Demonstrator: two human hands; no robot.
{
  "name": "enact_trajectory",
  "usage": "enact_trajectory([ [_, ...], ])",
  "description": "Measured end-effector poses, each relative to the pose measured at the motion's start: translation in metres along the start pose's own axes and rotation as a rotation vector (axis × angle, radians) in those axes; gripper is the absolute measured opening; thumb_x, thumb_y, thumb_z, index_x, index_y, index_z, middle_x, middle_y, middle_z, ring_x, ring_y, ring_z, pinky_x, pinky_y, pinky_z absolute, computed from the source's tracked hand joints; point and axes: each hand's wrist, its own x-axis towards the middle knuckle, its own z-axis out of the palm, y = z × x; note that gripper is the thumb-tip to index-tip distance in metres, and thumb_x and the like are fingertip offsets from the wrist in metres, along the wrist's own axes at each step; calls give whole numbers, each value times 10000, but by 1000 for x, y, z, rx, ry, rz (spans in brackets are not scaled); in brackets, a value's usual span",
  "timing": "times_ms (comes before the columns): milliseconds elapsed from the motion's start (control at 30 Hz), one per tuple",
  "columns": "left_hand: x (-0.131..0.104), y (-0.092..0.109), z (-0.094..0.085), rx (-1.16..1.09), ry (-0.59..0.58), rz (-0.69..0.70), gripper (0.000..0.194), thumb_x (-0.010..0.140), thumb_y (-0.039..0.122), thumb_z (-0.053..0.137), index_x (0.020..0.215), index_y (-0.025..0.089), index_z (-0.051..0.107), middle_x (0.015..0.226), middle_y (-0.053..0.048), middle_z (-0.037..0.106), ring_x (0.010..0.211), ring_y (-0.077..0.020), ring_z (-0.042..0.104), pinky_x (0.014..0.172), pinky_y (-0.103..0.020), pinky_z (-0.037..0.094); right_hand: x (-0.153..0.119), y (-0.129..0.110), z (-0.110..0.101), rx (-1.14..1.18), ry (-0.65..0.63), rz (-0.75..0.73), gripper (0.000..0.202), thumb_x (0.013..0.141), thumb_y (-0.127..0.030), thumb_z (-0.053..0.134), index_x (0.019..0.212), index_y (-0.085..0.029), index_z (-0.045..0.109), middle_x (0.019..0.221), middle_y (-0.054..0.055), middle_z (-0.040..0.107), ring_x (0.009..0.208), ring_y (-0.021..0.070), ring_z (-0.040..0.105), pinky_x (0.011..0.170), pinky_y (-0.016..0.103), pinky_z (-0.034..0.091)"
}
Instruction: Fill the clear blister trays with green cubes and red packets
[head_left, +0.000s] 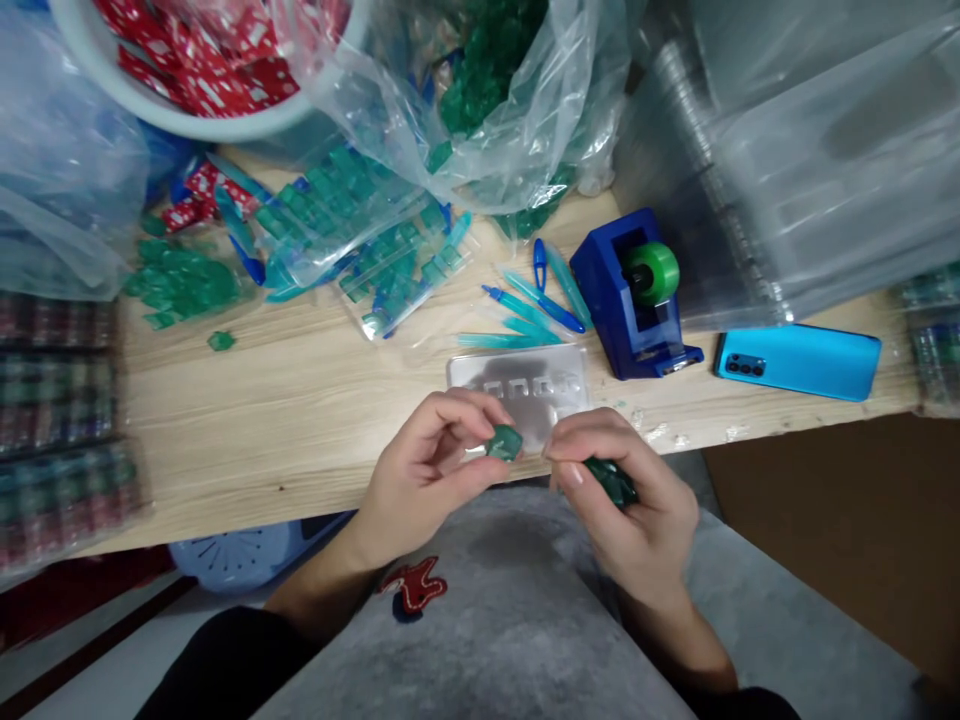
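Observation:
Between the thumb and fingers of my left hand is a small green translucent block, held over the table's front edge. My right hand is closed around several dark green pieces, partly hidden by the fingers; its thumb and index fingertip are pinched together. Just beyond both hands lies a clear plastic blister tray with small moulded recesses, its near part covered by my left hand. Loose turquoise and blue pen-like parts are spread behind the tray.
A blue tape dispenser with green tape stands right of the tray, beside a blue phone. Filled blister packs, a green pile and a tub of red packets lie behind. Stacked packs line the left.

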Motion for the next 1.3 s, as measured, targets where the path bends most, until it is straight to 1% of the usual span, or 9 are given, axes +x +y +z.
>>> enact_trajectory([
  [167,-4,-2,0,103,-46,122,286,804,308,765,1019,242,589,989,-17,623,922,-120,648,788,-221,561,6,-4,0,-166,-108,-163,119,910,-156,612,997,-234,631,932,26,665,826,139,644,693,267,550],
  [333,-8,-3,-2,127,-66,95,262,811,277,763,995,238,582,950,-11,603,874,-122,628,735,-218,544,7,0,2,-285,-174,-233,84,908,-132,581,912,-216,585,873,16,652,760,121,636,640,234,539],
  [467,-10,-6,-3,6,-80,-21,165,835,223,733,887,211,577,859,5,580,780,-104,600,669,-188,523,1,7,5,-410,-108,-281,113,879,-108,566,866,-219,551,812,11,651,702,120,628,603,231,523],
  [567,-13,-10,-4,-237,-70,-128,136,864,199,692,877,208,557,843,16,556,674,-82,592,610,-187,528,-2,9,2,-557,74,-244,158,859,-85,574,877,-241,555,812,12,657,729,145,639,631,260,531],
  [633,-15,-13,-5,-386,-58,-170,167,855,240,712,898,214,553,848,21,546,647,-76,588,596,-188,530,-2,7,0,-531,155,-197,185,852,-64,579,879,-246,560,791,2,641,733,154,638,647,280,540],
  [700,-15,-13,-5,-454,-45,-186,243,817,313,754,916,218,554,860,21,554,659,-77,589,603,-184,524,-1,3,0,-401,110,-189,174,860,-65,588,897,-233,569,789,-2,636,726,144,637,646,275,547],
  [933,-11,-6,-1,-160,16,0,351,717,415,806,887,208,578,872,14,588,767,-80,565,647,-148,484,0,-4,13,-291,-92,-258,165,927,-137,580,1084,-172,617,932,50,690,823,134,672,713,253,587],
  [1100,-9,-6,-2,-5,-46,96,235,811,296,763,892,204,562,867,5,575,789,-96,578,670,-172,504,-1,-2,8,-317,-132,-258,136,914,-85,565,998,-169,633,924,47,711,817,123,681,718,245,586],
  [1300,-10,-4,-3,56,-125,49,150,854,158,676,874,200,533,874,0,540,785,-100,571,667,-187,504,-2,2,11,-467,-127,-351,88,912,-111,557,923,-166,625,862,47,731,723,130,674,649,255,555],
])
